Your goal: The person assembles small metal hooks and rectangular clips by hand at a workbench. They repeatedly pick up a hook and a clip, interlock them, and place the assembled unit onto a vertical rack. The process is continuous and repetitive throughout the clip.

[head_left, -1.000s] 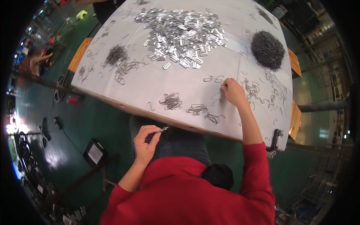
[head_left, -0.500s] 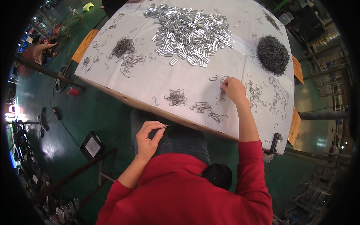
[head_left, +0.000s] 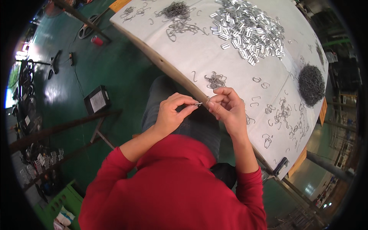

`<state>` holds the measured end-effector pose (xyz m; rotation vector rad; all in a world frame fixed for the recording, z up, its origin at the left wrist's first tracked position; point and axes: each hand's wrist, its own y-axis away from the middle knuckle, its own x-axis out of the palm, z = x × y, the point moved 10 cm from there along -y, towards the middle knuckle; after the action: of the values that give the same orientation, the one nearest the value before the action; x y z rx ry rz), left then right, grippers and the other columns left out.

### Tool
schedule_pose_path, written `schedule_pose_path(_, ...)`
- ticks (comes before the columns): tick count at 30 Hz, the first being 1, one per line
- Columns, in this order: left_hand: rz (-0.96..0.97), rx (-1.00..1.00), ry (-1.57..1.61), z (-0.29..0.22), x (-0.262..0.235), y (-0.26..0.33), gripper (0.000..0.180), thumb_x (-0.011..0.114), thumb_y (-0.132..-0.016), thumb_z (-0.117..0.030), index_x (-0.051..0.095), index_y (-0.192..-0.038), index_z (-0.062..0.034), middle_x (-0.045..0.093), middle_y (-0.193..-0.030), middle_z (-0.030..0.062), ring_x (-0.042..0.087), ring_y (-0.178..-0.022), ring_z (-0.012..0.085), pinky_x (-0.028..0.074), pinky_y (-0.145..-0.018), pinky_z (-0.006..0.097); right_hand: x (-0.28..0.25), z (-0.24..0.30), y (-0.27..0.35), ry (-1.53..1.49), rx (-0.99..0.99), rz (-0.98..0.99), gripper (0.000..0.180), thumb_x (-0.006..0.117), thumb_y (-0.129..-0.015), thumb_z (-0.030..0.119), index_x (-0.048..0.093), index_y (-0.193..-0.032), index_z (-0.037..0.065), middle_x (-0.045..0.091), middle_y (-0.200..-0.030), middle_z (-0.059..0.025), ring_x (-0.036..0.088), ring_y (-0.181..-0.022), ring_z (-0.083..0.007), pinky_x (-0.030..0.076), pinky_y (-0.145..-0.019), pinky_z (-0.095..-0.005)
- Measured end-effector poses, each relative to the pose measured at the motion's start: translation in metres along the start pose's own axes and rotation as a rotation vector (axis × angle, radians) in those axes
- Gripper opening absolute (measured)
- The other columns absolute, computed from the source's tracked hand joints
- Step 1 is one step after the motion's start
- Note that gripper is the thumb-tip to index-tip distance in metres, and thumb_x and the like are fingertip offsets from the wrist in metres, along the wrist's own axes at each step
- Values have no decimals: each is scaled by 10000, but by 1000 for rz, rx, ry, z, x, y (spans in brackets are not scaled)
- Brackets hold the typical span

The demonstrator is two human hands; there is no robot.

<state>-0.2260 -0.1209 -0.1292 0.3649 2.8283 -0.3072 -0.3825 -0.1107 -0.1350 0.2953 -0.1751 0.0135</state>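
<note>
One small metal piece (head_left: 198, 104) sits at the tips of the left hand (head_left: 170, 115), pinched between thumb and forefinger, its shiny end jutting to the right; just beside it, the right hand (head_left: 231, 111) has thumb and forefinger closed on what looks like a thin wire hook (head_left: 208, 98), the other fingers loosely curled — whether the two parts touch is too small to tell. Both should be light and stiff, hard to break but smooth enough to slip or turn; the metal piece is best taken by its sides near one end, the hook by its shank, leaving the curve clear. Just beyond the right fingers, on the white surface (head_left: 230, 67), lies a small pile of hooks (head_left: 215, 80), with a single S-shaped hook (head_left: 194, 76) to its left; farther out, to the right of the fingers, spread loose hooks (head_left: 283, 113), and past those a dense dark mound (head_left: 311, 85); well beyond the fingers — outward and a little right — lies a heap of flat slotted metal pieces (head_left: 249, 30), with a tangle of hooks (head_left: 176, 9) to its left.
</note>
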Motion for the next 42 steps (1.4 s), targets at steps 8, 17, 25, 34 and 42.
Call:
schedule_pose_path(8,-15,55,-54,-5,-4,4,127,707,-729,-7,686,-851,-36,679,-840,68,614,-748,187,480,-685,287,16,-2,5,18,-83,-28,249,637,-834,-1,510,-1048,1,642,-832,-67,598,-711,-87,457,-544,-191)
schedule_pose_path(17,-10,224,-115,-19,-11,-10,139,699,-738,-62,680,-876,-56,664,-865,62,610,-821,229,471,-736,341,15,8,27,135,-439,-64,170,615,-841,-45,508,-971,-23,654,-880,-108,647,-814,-140,541,-711,-255)
schedule_pose_path(25,32,255,-386,25,54,-169,175,650,-799,-210,675,-866,-51,631,-856,92,590,-870,271,472,-730,378,15,10,36,214,-521,-59,168,676,-776,-56,574,-898,-2,676,-852,-123,675,-795,-181,559,-682,-285)
schedule_pose_path(34,325,17,-490,55,116,-213,141,666,-734,-157,659,-855,-85,643,-775,100,625,-827,272,486,-708,382,27,15,36,266,-606,2,172,689,-765,-28,605,-910,14,667,-903,-112,671,-799,-210,549,-682,-291)
schedule_pose_path(42,332,-384,350,46,46,-102,137,602,-856,-30,582,-971,43,649,-880,98,649,-864,183,527,-738,271,20,16,32,319,-615,-35,164,689,-790,29,597,-925,13,656,-892,-102,669,-754,-195,544,-662,-277)
